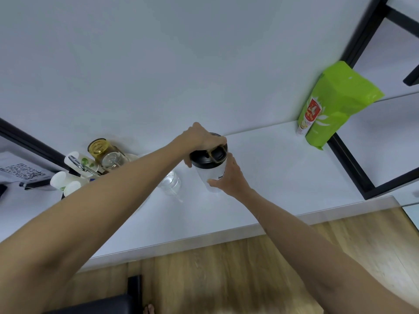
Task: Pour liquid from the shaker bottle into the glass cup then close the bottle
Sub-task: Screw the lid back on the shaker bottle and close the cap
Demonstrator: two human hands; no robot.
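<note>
White surface lies under both hands. Right hand wraps the bottle low. Left hand grips its black lid. Hold the bottle still while working the lid. Cup waits just left of it.

We see even, soft daylight with faint shadows. Wide-angle distortion bends the black shelf frame at the edges. Detail stays slightly soft.
</note>
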